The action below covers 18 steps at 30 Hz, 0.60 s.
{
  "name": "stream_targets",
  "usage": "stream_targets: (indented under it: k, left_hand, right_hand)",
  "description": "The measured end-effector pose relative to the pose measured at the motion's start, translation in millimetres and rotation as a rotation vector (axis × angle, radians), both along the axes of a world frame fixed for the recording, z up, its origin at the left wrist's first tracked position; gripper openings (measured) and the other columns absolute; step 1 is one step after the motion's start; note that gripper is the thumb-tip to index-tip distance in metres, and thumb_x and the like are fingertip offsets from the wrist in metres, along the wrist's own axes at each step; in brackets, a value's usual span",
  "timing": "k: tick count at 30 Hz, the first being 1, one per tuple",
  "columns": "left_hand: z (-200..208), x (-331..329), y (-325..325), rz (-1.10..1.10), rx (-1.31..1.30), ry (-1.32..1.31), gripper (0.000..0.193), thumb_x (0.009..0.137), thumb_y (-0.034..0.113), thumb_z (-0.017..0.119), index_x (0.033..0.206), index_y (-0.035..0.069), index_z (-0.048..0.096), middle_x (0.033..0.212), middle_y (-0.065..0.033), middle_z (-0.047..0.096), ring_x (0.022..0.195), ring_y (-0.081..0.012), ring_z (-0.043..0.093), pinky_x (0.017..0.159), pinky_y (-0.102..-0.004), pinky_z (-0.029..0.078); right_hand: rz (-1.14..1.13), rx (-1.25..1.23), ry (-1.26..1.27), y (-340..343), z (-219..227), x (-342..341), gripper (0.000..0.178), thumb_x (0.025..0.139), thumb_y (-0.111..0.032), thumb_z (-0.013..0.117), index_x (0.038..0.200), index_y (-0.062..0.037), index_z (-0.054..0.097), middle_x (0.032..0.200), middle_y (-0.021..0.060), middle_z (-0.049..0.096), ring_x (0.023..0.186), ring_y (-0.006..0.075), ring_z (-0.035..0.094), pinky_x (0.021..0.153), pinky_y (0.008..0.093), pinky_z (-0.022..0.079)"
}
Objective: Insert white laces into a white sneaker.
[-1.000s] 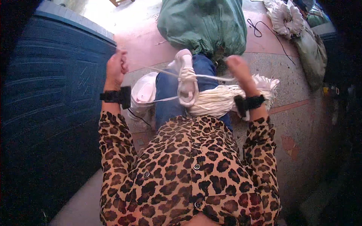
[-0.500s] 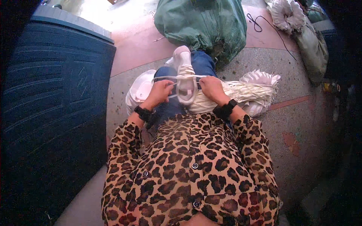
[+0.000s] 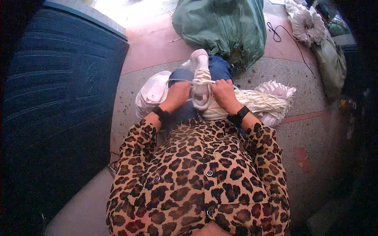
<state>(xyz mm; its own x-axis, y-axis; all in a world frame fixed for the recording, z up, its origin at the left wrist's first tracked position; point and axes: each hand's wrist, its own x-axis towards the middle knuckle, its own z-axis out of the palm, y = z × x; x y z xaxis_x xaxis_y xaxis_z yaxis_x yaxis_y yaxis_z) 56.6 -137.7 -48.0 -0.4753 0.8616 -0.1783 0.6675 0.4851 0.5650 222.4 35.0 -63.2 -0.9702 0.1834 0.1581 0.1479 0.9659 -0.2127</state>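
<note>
Two hands are working a white cord (image 3: 185,81) wound around a white shoe (image 3: 201,84) that is resting on the person's raised foot, over a blue-jeaned leg (image 3: 214,67). The left hand (image 3: 178,95) is curling its fingers shut on the cord at the shoe's left side; the right hand (image 3: 223,91) is pinching the wraps at its right. A bundle of pale strands (image 3: 262,102) is lying just beside the right wrist, a second white shoe (image 3: 153,92) beside the left. A green sack (image 3: 220,27) is sitting beyond on the floor (image 3: 311,137).

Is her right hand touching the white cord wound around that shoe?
Touching. The head view shows the right hand pressed against the white cord on the shoe.
</note>
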Motion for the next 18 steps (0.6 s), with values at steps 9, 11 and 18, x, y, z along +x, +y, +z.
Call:
stream_targets:
  k: [9,11,18]
  left_hand:
    - [11.0,-6.3,20.9,-0.13,-0.119,0.088,0.014,0.081,0.016,0.06,0.086,0.005,0.067,0.085,-0.0191,0.067,0.083,-0.0402,0.067,0.067,-0.0507,0.053]
    - [4.8,-5.2,18.2,-0.066,-0.084,0.048,0.013,0.081,0.016,0.061,0.086,0.005,0.067,0.085,-0.0187,0.067,0.084,-0.0397,0.068,0.068,-0.0499,0.054]
    - [15.7,15.8,22.8,-0.052,0.027,0.25,0.015,0.089,0.019,0.057,0.083,0.007,0.062,0.079,-0.0175,0.064,0.073,-0.039,0.066,0.062,-0.048,0.053]
  right_hand:
    - [-0.196,-0.117,-0.048,-6.0,6.6,5.7,0.01,0.083,-0.018,0.061,0.075,-0.0127,0.062,0.076,0.007,0.061,0.078,0.0267,0.06,0.07,0.0426,0.041]
    - [-0.224,-0.136,-0.05,-5.2,5.7,6.3,0.014,0.084,-0.021,0.061,0.074,-0.0125,0.063,0.076,0.007,0.062,0.078,0.0267,0.06,0.069,0.0428,0.041]
    - [-0.214,-0.078,-0.038,-4.9,10.6,8.8,0.018,0.084,-0.026,0.063,0.072,-0.0126,0.065,0.079,0.0062,0.061,0.083,0.0264,0.058,0.069,0.044,0.041]
